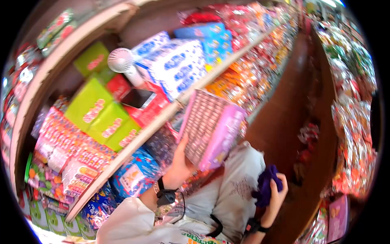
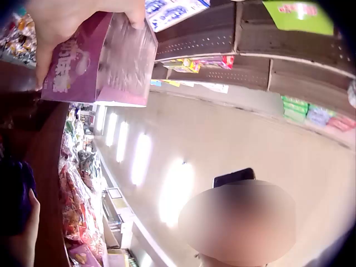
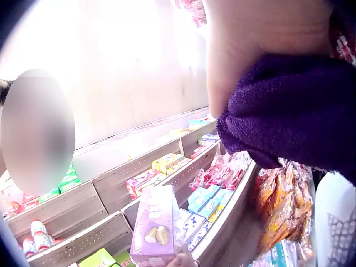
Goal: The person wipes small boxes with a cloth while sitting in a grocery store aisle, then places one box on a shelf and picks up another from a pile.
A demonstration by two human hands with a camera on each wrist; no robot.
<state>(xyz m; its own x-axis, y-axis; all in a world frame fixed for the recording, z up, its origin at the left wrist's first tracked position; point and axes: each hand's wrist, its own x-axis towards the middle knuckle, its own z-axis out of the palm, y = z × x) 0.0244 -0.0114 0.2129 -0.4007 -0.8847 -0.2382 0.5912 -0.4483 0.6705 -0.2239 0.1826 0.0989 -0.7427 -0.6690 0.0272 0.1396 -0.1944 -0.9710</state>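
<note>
In the head view, pink lettering is borne by green boxes (image 1: 97, 109) and blue lettering by white packs (image 1: 183, 61), none sharp enough to be read; a purple box (image 1: 211, 131), its broad face patterned in close pinkish-brown rows, is gripped at its near end by the left hand (image 1: 178, 166), just beside the shelf edge (image 1: 140, 144); a dark purple cloth (image 1: 265, 185) is clutched in the right hand (image 1: 278, 193); in the left wrist view, bold white characters are seen on the box's side, too blurred to be made out, beside a glossy face; in the right wrist view, ridged brown shapes (image 3: 158, 236) are printed on its lilac surface.
</note>
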